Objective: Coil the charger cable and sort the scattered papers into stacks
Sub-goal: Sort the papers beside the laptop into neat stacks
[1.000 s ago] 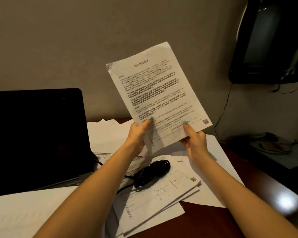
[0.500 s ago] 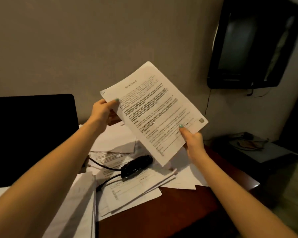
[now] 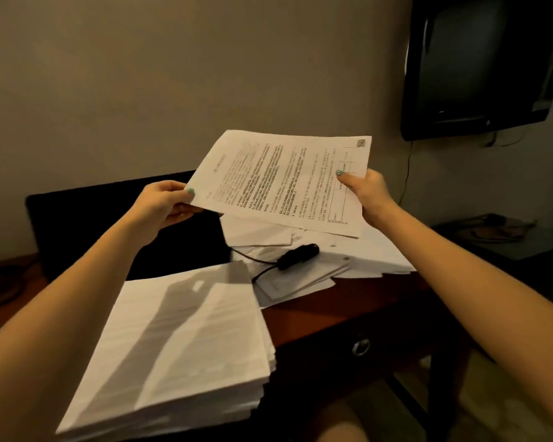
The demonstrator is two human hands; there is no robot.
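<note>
Left hand [image 3: 165,204] with sheet [image 3: 284,183] before laptop [image 3: 77,224]

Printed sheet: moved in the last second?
Yes. The printed sheet has swung from upright to nearly flat and sideways. Its title end, in the left hand, now reaches toward the laptop; the right hand holds the other end.

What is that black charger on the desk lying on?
The charger rests on loose printed papers spread over the desk. Whatever lies beneath those sheets is covered.
</note>
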